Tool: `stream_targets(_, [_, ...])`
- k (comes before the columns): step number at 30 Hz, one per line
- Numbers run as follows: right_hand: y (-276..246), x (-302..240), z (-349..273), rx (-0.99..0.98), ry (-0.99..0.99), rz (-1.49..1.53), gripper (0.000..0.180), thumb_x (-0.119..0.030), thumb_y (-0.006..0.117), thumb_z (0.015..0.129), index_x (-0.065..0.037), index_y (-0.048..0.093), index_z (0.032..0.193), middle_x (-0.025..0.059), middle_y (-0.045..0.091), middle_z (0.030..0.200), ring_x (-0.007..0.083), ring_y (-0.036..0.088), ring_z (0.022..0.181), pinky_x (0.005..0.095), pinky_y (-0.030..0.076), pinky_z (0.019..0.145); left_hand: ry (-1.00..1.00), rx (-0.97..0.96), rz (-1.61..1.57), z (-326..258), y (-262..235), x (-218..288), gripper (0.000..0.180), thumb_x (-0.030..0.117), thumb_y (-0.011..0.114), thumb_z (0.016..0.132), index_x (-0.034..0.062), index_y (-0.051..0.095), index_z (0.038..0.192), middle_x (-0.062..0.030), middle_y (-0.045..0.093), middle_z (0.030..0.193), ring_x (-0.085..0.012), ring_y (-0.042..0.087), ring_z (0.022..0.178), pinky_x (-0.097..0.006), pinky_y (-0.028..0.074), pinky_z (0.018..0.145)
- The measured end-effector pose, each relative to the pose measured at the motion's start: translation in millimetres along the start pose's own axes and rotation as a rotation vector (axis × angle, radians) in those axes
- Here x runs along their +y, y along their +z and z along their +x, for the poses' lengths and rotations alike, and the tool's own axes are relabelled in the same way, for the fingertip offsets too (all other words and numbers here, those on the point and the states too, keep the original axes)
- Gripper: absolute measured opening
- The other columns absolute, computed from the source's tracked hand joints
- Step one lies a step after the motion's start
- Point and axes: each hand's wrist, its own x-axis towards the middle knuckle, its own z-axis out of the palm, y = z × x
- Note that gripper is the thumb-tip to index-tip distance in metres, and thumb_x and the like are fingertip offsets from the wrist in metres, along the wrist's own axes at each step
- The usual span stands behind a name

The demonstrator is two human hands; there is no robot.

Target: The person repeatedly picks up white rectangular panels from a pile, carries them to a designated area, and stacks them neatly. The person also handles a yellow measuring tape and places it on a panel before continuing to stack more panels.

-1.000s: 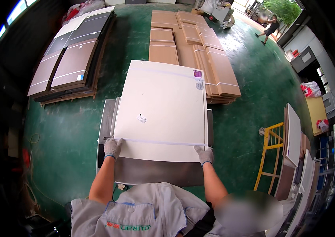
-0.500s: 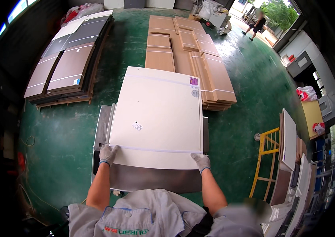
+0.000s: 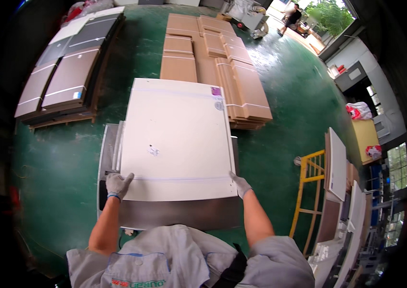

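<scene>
Head view: large, flat, off-white rectangular panel, crossed by a pale strap, lies over a dark grey metal surface. Left hand and right hand, both in pale grey gloves, at opposite sides near its near corners, presumably for even control. Left thumb over the top face, right thumb at the edge. Most fingers hidden; cannot tell whether either grip pinches. Panel's underside out of sight.
</scene>
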Motion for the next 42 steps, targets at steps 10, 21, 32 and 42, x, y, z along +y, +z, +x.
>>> stream_targets(10, [-36.3,-27.1,1.4,-0.108,0.019,0.043,0.086,-0.066,0.075,0.083,-0.003,0.057,0.138,0.011,0.067,0.129,0.0243,0.068,0.113,0.0433,0.056,0.093,-0.06,-0.137,-1.02,-28.5,-1.1,10.7,0.046,0.039,0.073,0.091,0.0018,0.071,0.118,-0.0095,0.072,0.114,-0.0225,0.067,0.106,-0.036,0.05,0.093])
stream_targets(21, [-43.6,38.0,-52.8,0.172,-0.081,-0.204,0.09,-0.073,0.073,0.08,0.003,0.064,0.128,0.0141,0.068,0.119,0.0237,0.063,0.107,0.0418,0.049,0.093,-0.321,-0.424,-1.241,-97.1,0.5,-12.4,0.059,0.046,0.074,0.092,-0.0034,0.068,0.124,-0.0115,0.073,0.115,-0.0225,0.07,0.101,-0.037,0.054,0.09])
stream_targets(32, [-106.2,346.0,-260.7,0.177,0.036,-0.056,0.079,-0.066,0.06,0.094,-0.001,0.055,0.138,0.0105,0.063,0.13,0.0213,0.059,0.119,0.0392,0.049,0.095,-0.52,-0.551,-1.5,-393.2,148.9,-170.4,0.059,0.054,0.059,0.101,0.0093,0.058,0.14,-0.002,0.066,0.128,-0.0167,0.065,0.113,-0.038,0.052,0.099])
stream_targets(42, [-120.2,363.0,-264.7,0.027,0.136,0.162,0.104,-0.081,0.047,0.091,-0.001,0.034,0.156,0.018,0.045,0.155,0.0294,0.048,0.138,0.0473,0.042,0.113,-0.479,-0.592,-1.143,-393.2,87.2,-112.5,0.065,0.055,0.06,0.099,0.007,0.055,0.143,-0.0073,0.059,0.136,-0.0211,0.057,0.118,-0.04,0.048,0.099])
